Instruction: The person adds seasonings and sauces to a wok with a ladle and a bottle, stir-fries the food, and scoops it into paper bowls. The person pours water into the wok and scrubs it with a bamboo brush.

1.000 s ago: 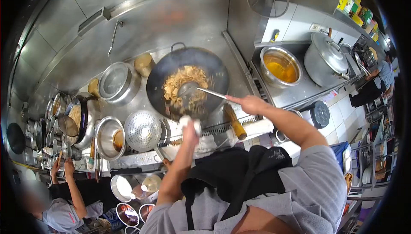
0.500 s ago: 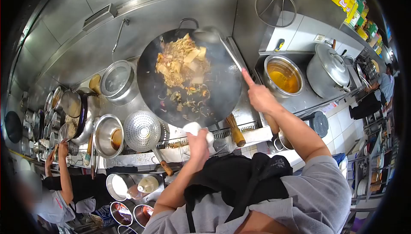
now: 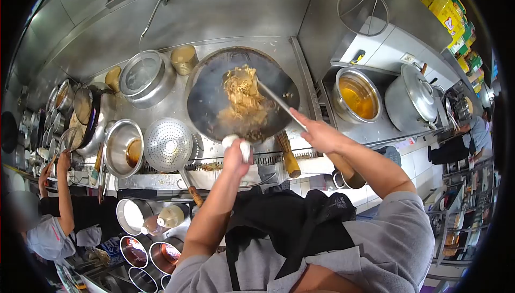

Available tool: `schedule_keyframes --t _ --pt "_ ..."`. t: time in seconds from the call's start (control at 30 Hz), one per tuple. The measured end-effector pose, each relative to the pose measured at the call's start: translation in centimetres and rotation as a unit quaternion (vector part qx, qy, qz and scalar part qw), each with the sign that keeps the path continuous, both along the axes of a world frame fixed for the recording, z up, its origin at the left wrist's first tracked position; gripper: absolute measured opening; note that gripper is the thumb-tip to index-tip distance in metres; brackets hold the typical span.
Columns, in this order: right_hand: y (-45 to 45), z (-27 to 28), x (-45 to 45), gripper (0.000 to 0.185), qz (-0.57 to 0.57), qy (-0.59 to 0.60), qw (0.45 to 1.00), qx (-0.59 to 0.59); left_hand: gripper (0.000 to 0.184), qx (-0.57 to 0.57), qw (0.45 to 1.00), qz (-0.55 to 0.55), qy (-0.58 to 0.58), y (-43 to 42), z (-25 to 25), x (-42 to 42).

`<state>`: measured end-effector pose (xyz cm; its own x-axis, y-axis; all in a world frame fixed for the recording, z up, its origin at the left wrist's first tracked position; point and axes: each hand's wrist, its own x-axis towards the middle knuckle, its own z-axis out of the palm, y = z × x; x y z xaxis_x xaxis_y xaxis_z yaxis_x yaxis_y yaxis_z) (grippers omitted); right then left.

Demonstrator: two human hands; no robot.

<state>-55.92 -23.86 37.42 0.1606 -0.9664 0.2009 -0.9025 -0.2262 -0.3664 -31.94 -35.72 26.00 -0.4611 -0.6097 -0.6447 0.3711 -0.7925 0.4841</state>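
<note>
A dark wok [image 3: 206, 97] stands on the steel stove, with light brown sliced food [image 3: 244, 97] heaped and moving inside it. My left hand [image 3: 236, 158] is closed round a folded white cloth [image 3: 245, 148] at the wok's near edge; the part of the wok beneath the cloth is hidden. My right hand [image 3: 321, 133] grips the long metal handle of a ladle [image 3: 279, 101] that reaches into the wok from the right. The ladle's bowl is mostly hidden by the food. Just right of my left hand lies a bamboo brush [image 3: 289, 159].
Left of the wok are a perforated strainer [image 3: 168, 145], a steel bowl with brown liquid [image 3: 123, 149] and a lidded pot [image 3: 142, 75]. A pot of yellow liquid [image 3: 358, 97] and a large lidded pot [image 3: 410, 97] stand right. A co-worker [image 3: 48, 234] is at lower left.
The ladle has swung from the wok's far right side back into the food. The wok, closer and tilted half a second ago, sits farther right in view. The food is bunched near its middle.
</note>
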Motion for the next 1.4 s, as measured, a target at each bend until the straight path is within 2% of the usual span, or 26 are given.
schedule_keyframes --t 0.07,0.13,0.17,0.2,0.27,0.33,0.4,0.57,0.6,0.63,0.7,0.73,0.77,0.8,0.83,0.87,0.93,0.97,1.0,1.07,1.1,1.17,1.2,1.27,1.37,1.4 --pt "0.3 6.1 2.0 0.077 -0.129 0.009 0.967 0.219 0.019 -0.022 0.995 -0.09 0.032 -4.3 -5.3 -1.0" --pt "0.7 8.8 2.8 0.08 -0.162 0.056 0.959 0.224 0.021 -0.072 0.996 0.01 -0.057 -0.4 -5.5 -0.4" --pt "1.5 9.4 2.6 0.081 -0.149 0.064 0.966 0.2 0.027 -0.103 0.991 0.0 -0.091 1.3 -10.4 1.0" --pt "2.3 9.9 2.6 0.083 -0.137 0.068 0.972 0.177 0.021 -0.119 0.988 0.089 -0.041 5.7 -5.6 2.5" --pt "3.0 11.4 2.6 0.085 -0.153 0.061 0.972 0.167 0.022 -0.248 0.922 -0.177 -0.237 7.3 -10.2 8.6" --pt "3.9 11.7 2.4 0.084 -0.137 0.055 0.974 0.17 0.017 0.011 0.986 -0.145 0.077 5.7 -3.2 10.2" --pt "2.9 10.3 2.3 0.082 -0.14 0.067 0.973 0.173 0.019 0.02 0.999 0.02 0.014 2.0 3.1 5.1" --pt "0.9 4.9 2.4 0.082 -0.153 0.09 0.96 0.214 0.018 -0.06 0.996 -0.034 -0.055 -1.5 -6.1 2.1" --pt "0.6 5.2 2.0 0.082 -0.171 0.087 0.953 0.234 0.018 -0.069 0.996 -0.036 -0.049 0.5 -5.1 3.6" --pt "1.4 6.2 2.2 0.081 -0.163 0.068 0.955 0.237 0.016 -0.204 0.954 -0.145 -0.164 4.5 -3.1 6.9" --pt "1.4 7.8 1.7 0.08 -0.162 0.06 0.955 0.241 0.014 -0.16 0.978 -0.1 -0.094 5.4 -1.8 7.7" --pt "2.0 8.2 2.0 0.079 -0.155 0.049 0.952 0.259 0.014 0.032 0.994 0.054 0.089 4.5 -1.3 6.9" --pt "1.8 9.0 2.6 0.077 -0.153 0.037 0.955 0.252 0.018 0.033 0.994 0.102 0.002 2.3 3.7 5.3" --pt "1.7 7.7 1.8 0.076 -0.123 0.012 0.978 0.167 0.019 0.059 0.992 0.087 0.069 -1.2 4.2 4.1" --pt "1.8 8.1 2.2 0.077 -0.134 0.015 0.98 0.15 0.015 0.057 0.986 -0.05 0.146 -2.6 5.0 4.6" --pt "1.3 8.9 2.3 0.077 -0.148 0.02 0.98 0.128 0.015 0.046 0.986 -0.057 0.152 -2.8 6.7 3.7" --pt "1.2 10.8 2.4 0.077 -0.219 0.001 0.966 0.136 0.009 -0.005 0.993 -0.044 0.112 0.2 7.6 3.3" --pt "0.7 11.1 2.4 0.077 -0.281 -0.018 0.949 0.145 0.008 -0.172 0.982 0.078 -0.026 4.1 6.0 1.9" --pt "0.6 10.4 2.1 0.077 -0.283 -0.019 0.948 0.144 0.013 -0.215 0.973 0.083 -0.027 5.4 4.5 1.5" --pt "0.4 7.6 1.3 0.076 -0.286 -0.06 0.944 0.156 0.015 -0.183 0.978 0.091 -0.041 6.7 3.4 0.6" --pt "0.1 5.8 1.2 0.075 -0.256 -0.262 0.905 0.215 0.015 -0.187 0.978 0.088 -0.039 5.9 3.1 0.3" --pt "-0.5 3.0 2.5 0.076 -0.184 -0.606 0.72 0.285 0.02 -0.202 0.976 0.079 -0.033 4.1 2.4 0.3" --pt "-1.9 -0.6 1.5 0.074 -0.099 -0.724 0.615 0.298 0.011 -0.191 0.981 0.033 -0.005 2.3 1.9 0.9" --pt "-4.1 -2.4 2.2 0.068 -0.084 -0.865 0.394 0.298 0.009 -0.051 0.995 -0.023 0.082 0.0 1.6 2.4" --pt "-4.6 -3.4 3.0 0.062 -0.107 -0.81 0.479 0.321 0.016 0.016 0.998 -0.006 0.058 2.4 0.4 3.2" --pt "-4.7 -3.6 2.2 0.062 -0.106 -0.811 0.477 0.322 0.015 0.048 0.996 -0.016 0.07 2.6 -0.8 3.5"
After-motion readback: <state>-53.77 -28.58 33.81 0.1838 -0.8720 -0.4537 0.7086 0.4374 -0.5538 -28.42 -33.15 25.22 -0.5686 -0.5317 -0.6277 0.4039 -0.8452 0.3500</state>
